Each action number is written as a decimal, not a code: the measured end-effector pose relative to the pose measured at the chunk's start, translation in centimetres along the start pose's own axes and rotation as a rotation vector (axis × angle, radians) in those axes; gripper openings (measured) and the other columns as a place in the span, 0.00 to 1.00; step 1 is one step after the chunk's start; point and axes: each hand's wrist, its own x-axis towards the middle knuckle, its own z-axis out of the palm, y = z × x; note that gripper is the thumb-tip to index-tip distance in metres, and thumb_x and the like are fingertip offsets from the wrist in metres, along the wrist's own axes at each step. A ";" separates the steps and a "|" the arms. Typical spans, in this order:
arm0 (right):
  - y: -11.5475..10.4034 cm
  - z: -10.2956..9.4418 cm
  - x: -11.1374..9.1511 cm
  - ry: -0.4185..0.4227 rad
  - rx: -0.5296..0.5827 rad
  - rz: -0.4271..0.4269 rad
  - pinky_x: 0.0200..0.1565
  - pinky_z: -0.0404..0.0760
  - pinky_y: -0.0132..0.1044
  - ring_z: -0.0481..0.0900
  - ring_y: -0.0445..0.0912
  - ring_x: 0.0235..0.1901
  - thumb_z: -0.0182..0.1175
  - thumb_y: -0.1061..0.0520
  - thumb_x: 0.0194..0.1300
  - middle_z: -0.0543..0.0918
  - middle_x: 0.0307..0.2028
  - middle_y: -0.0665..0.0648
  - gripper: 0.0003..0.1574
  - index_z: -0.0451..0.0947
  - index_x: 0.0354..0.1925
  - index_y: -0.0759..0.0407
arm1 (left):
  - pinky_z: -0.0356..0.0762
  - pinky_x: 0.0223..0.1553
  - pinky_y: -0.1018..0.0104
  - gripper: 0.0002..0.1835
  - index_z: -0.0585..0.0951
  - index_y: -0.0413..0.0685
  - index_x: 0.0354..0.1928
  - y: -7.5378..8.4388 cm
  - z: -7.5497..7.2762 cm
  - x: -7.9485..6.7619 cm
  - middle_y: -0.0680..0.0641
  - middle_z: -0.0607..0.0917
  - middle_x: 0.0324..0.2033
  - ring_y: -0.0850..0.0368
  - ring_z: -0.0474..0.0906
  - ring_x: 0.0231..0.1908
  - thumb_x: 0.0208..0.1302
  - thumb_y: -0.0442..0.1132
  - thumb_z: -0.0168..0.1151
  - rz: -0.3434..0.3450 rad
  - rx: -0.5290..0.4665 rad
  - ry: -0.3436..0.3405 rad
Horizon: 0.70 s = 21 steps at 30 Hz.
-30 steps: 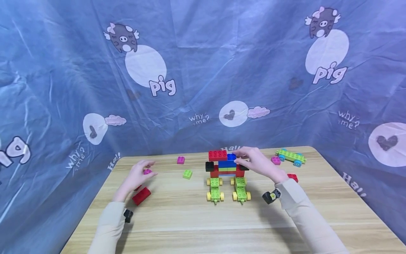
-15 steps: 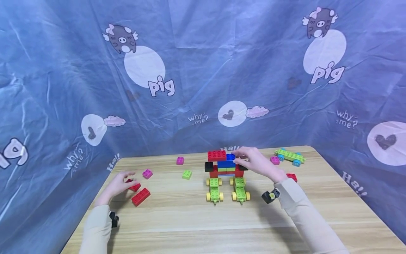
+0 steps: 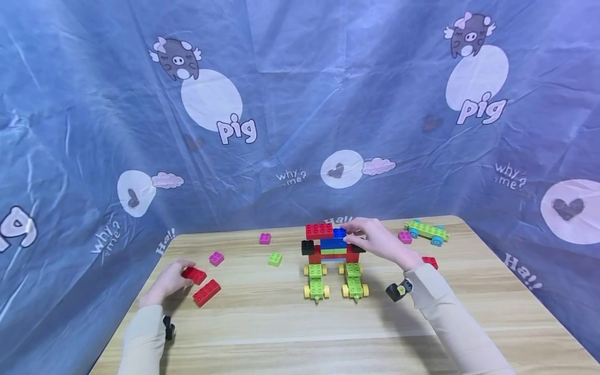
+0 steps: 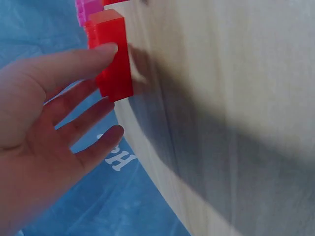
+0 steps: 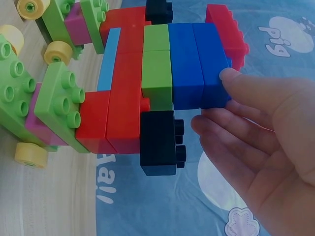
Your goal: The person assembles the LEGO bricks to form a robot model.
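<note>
At the table's left side, my left hand (image 3: 164, 284) pinches a red toy brick (image 3: 194, 275), its thumb on one face in the left wrist view. Another red brick (image 3: 207, 292) lies just in front of it. My right hand (image 3: 377, 242) holds the upper blue brick (image 5: 211, 64) of a built figure between thumb and fingers. A red brick (image 3: 319, 230) sits on top of that blue one, jutting left. Below come another blue brick (image 5: 186, 69), green and red bricks, and black bricks (image 5: 157, 142) at the sides. Two green wheeled bases (image 3: 316, 289) with yellow wheels carry the figure.
Magenta bricks (image 3: 216, 258) and a green brick (image 3: 275, 259) lie loose between my left hand and the figure. At the back right stand a green car base (image 3: 427, 229) with blue wheels, a magenta brick and a red brick (image 3: 429, 262). Patterned blue cloth surrounds the table.
My left hand has moved from beside the magenta brick, left and nearer, to the red brick and now pinches it. The right hand stays on the figure's blue brick.
</note>
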 end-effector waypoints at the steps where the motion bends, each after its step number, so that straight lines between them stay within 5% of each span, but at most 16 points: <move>1: 0.0 0.0 0.0 0.000 0.002 -0.001 0.47 0.83 0.42 0.83 0.49 0.44 0.61 0.53 0.62 0.84 0.45 0.57 0.23 0.77 0.54 0.60 | 0.76 0.48 0.44 0.25 0.78 0.27 0.47 0.0 0.1 0.0 0.27 0.80 0.45 0.34 0.78 0.44 0.41 0.27 0.68 0.001 0.016 0.009; 13: -0.2 -0.1 0.0 -0.007 0.007 0.000 0.48 0.83 0.43 0.83 0.50 0.45 0.61 0.54 0.62 0.84 0.44 0.57 0.23 0.77 0.54 0.60 | 0.79 0.40 0.48 0.18 0.81 0.29 0.38 -0.2 0.0 -0.2 0.36 0.84 0.31 0.44 0.80 0.33 0.38 0.21 0.64 0.010 0.090 0.021; 21: -0.2 -0.1 0.0 -0.017 0.002 0.014 0.48 0.83 0.43 0.83 0.51 0.46 0.60 0.53 0.63 0.84 0.46 0.58 0.23 0.77 0.55 0.59 | 0.80 0.34 0.55 0.16 0.81 0.31 0.37 0.0 -0.4 -0.5 0.39 0.85 0.29 0.48 0.81 0.30 0.39 0.24 0.67 -0.026 0.036 0.000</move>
